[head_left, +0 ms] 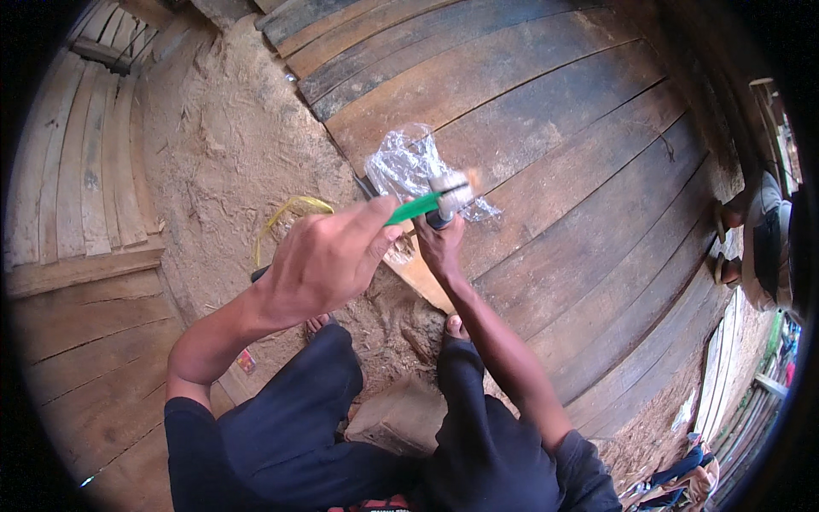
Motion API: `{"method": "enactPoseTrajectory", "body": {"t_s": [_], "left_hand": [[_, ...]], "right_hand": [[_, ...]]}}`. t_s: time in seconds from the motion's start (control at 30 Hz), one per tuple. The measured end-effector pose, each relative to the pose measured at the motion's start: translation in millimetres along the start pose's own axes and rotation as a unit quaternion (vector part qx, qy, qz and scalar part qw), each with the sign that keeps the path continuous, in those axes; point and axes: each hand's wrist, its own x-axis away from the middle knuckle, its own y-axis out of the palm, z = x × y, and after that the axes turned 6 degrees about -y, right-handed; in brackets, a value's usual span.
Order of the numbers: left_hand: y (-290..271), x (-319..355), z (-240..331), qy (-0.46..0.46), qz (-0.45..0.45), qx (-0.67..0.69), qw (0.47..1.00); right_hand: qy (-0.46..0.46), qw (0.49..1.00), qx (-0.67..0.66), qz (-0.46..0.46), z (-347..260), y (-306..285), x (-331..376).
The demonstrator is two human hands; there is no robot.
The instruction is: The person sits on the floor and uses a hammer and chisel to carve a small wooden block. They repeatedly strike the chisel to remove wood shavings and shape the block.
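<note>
My left hand (320,256) is closed around the green handle (415,208) of a tool. Its whitish head (452,193) has a dark band and an orange-brown end, and is too blurred to tell its kind. Just below that head, my right hand (441,243) grips a dark grey cylindrical piece (439,219), mostly hidden by the fingers. Whether the two touch is unclear. Beneath my hands lies a pale piece of wood (424,277) at the edge of the planks. Crumpled clear plastic (405,162) rests just beyond.
A wide plank surface (546,162) stretches ahead and right. Sandy ground (226,128) lies left of it, with a yellow strip (299,205) there. More planks (94,333) stand at the far left. Another person's legs (763,247) are at the right edge. Cloth (682,478) lies lower right.
</note>
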Motion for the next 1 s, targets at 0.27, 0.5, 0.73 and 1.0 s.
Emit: {"method": "enactPoseTrajectory", "body": {"t_s": [0.27,0.5,0.73,1.0], "left_hand": [[5.8,-4.8,-4.7,-0.047,-0.065,-0.038,0.996],[15.3,-13.0,-15.9,-0.059,-0.099,-0.030,0.993],[9.9,-6.8,-18.6,-0.069,-0.068,-0.019,0.995],[17.4,-2.1,-3.2,0.012,0.012,0.016,1.000]], "right_hand": [[0.006,1.000,-0.004,-0.012,5.2,-0.9,-5.2],[0.025,0.999,-0.033,-0.014,4.8,-1.5,-10.1],[0.029,0.999,0.014,-0.043,-1.7,-2.3,-12.9],[-0.024,0.992,-0.112,-0.046,16.0,0.7,-8.4]]}}
